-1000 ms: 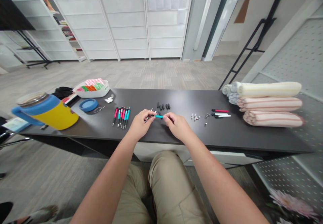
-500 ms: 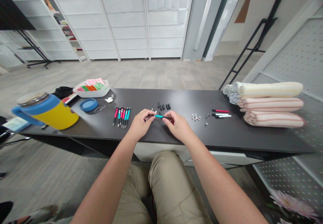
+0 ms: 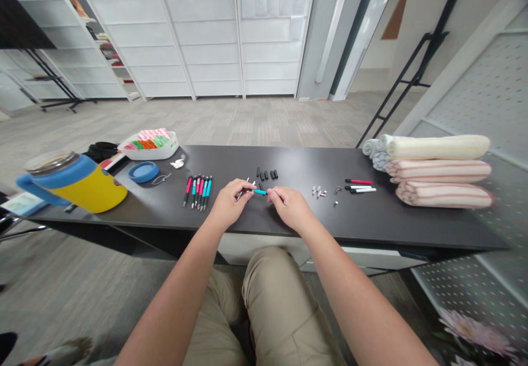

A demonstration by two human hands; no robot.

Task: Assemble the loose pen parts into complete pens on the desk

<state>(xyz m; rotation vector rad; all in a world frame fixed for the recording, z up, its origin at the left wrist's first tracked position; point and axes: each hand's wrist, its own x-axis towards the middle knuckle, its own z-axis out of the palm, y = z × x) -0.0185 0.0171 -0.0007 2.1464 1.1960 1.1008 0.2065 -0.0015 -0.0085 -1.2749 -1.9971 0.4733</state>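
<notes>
Between my two hands lies a teal pen barrel [image 3: 259,192], held level just above the dark desk. My left hand [image 3: 231,201] is closed round its left end, and thin parts stick out near those fingers. At the barrel's right end, the thumb and fingers of my right hand [image 3: 287,204] are pinched together; whether a small part sits in that pinch is hidden. Several black rubber grips [image 3: 271,174] lie just beyond my hands. Small silver pen tips [image 3: 318,192] are scattered to the right. A row of pink and teal pens [image 3: 198,192] lies to the left.
One red and two white pen barrels [image 3: 359,188] lie right of the silver tips. Rolled towels [image 3: 443,171] are stacked at the right end. On the left stand a yellow and blue jug [image 3: 82,182], a blue lid [image 3: 143,172] and a white tray [image 3: 169,148] of colourful packets.
The fingers of my right hand have closed further at the barrel's right end, and the dark part seen there before is now covered. My left hand has barely moved.
</notes>
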